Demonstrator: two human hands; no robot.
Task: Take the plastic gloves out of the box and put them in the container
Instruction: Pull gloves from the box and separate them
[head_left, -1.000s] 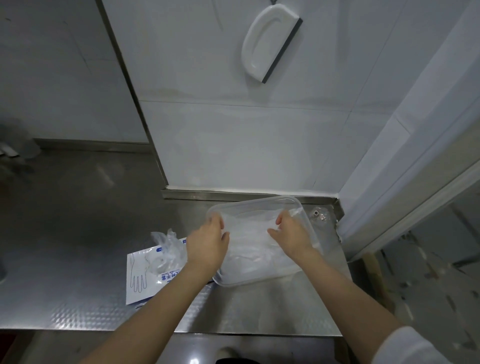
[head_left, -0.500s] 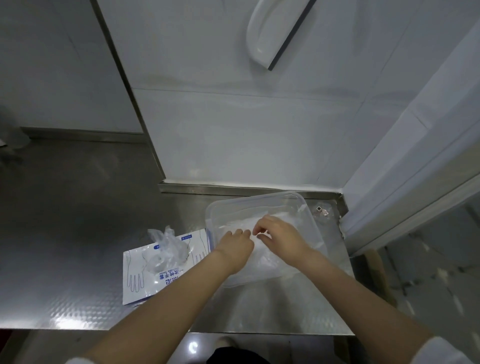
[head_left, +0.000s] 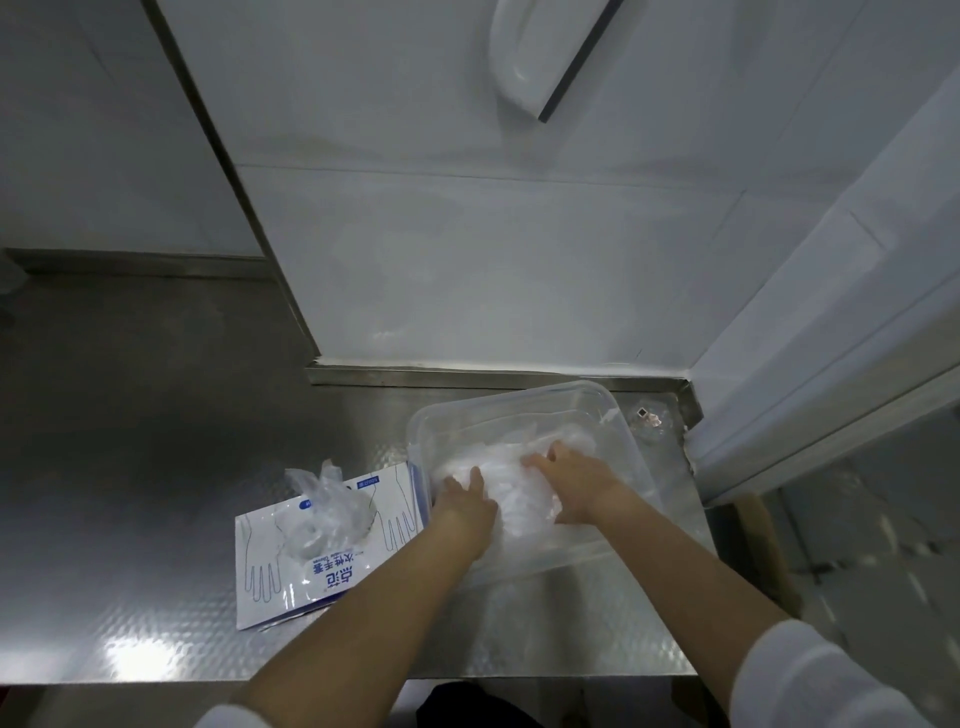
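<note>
A clear plastic container (head_left: 623, 436) sits on the steel counter at the right, holding a pile of thin plastic gloves (head_left: 511, 486). Both my hands are inside it. My left hand (head_left: 465, 501) lies flat on the left side of the pile, fingers spread. My right hand (head_left: 569, 475) presses on the right side of the pile, fingers pointing left. To the left of the container lies the flat white glove box (head_left: 270, 566) with blue hand outlines, and more crumpled plastic gloves (head_left: 324, 512) stick out of its opening.
The steel counter (head_left: 156, 597) has its front edge near the bottom of the view. A white wall panel rises just behind the container. A small dark object (head_left: 644, 414) lies at the back right corner. A white squeegee (head_left: 540, 52) hangs on the wall.
Both hands moved from the container's sides into its middle and now press down flat on the glove pile. The view has shifted downward and closer.
</note>
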